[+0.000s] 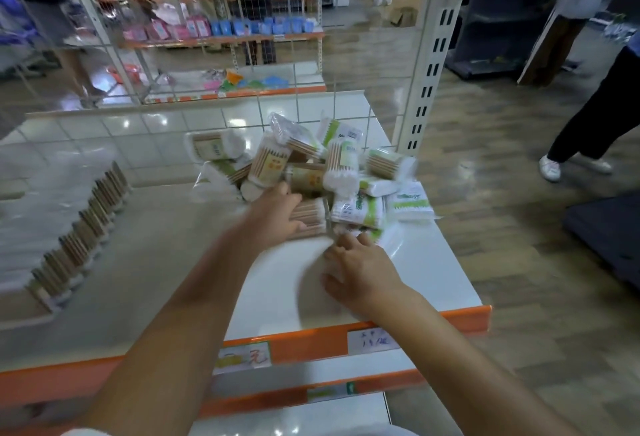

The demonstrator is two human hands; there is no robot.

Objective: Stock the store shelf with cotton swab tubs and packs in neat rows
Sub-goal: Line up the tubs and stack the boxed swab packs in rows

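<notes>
Shelf (433, 262) of white board with an orange front lip carries a loose heap of cotton swab packs (311, 172) toward its rear right corner, up against the wire grid back (207, 55). The heap mixes clear tubs of wooden-stemmed swabs with flat green-and-white packets (360, 209), lying at all angles and touching one another. Along the left side of the shelf a neat row of swab packs (79, 238) stands on edge, running from the front edge back toward the grid, well apart from the heap.

The left hand (273, 214) reaches into the near side of the heap, fingers spread and lying on a tub of wooden swabs (310, 216); motion blur hides whether they curl round it. The right hand (360, 269) is at the front of the heap near the right edge, fingertips loosely bent and touching a clear wrapper (384, 240); a firm grip cannot be told.

Two handwritten price labels (242, 359) sit on the orange lip. A person's leg (595, 117) and white shoe stand on the floor to the right.
</notes>
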